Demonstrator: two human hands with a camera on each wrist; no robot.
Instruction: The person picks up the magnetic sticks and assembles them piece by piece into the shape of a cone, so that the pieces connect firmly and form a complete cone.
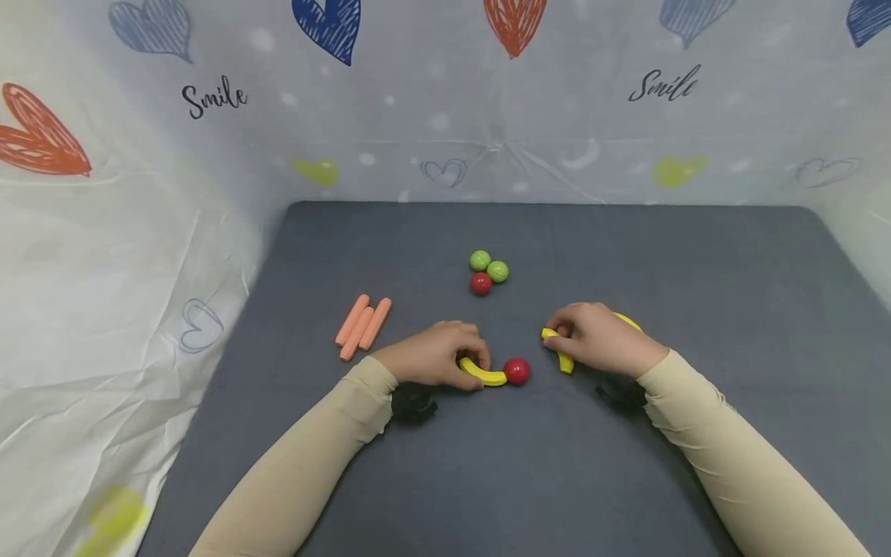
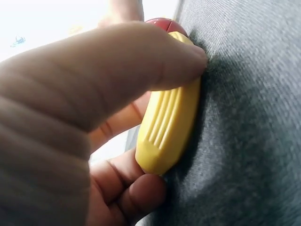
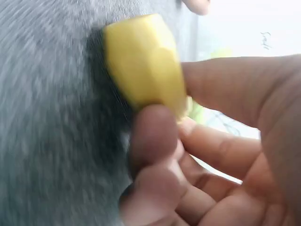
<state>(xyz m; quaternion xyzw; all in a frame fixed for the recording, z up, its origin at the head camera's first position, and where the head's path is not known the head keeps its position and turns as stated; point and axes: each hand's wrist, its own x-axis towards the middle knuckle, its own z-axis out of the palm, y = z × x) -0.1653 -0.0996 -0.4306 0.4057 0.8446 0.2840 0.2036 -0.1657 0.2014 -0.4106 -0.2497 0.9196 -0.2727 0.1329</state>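
My left hand [image 1: 437,354] pinches a curved yellow toy banana [image 1: 484,374] low over the grey table. In the left wrist view, the thumb lies across the ridged side of this toy banana [image 2: 167,117], and fingertips meet its tapered end. A red ball [image 1: 517,371] sits right at the banana's right end. To the right, my right hand [image 1: 604,338] holds another yellow toy banana [image 1: 565,362], partly covered by the fingers. Its blunt, faceted end [image 3: 141,56] shows between thumb and fingers in the right wrist view. Behind that hand another yellow piece [image 1: 628,320] peeks out, mostly hidden.
Farther back, two green balls [image 1: 497,271] and a red ball [image 1: 481,284] lie clustered together. Three orange-pink sausage-shaped sticks [image 1: 364,325] lie side by side left of my left hand. A white cloth with printed hearts [image 1: 445,116] hangs behind the grey table [image 1: 487,480].
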